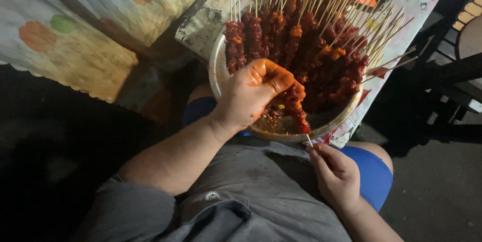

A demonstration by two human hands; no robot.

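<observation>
A round bowl (218, 74) rests on my lap edge, piled with several skewers of red marinated meat (311, 56), their bamboo sticks fanning up and right. My left hand (251, 94), smeared with orange marinade, is closed on the meat pieces of one skewer (296, 106) at the bowl's near side. My right hand (335, 171) pinches the lower end of that skewer's thin stick (310, 140), just below the bowl's rim.
A table (201, 26) covered with stained paper holds the bowl's far side. A cloth with coloured dots (85, 26) hangs at the left. Dark floor lies on both sides, and dark furniture (452, 71) stands at the right.
</observation>
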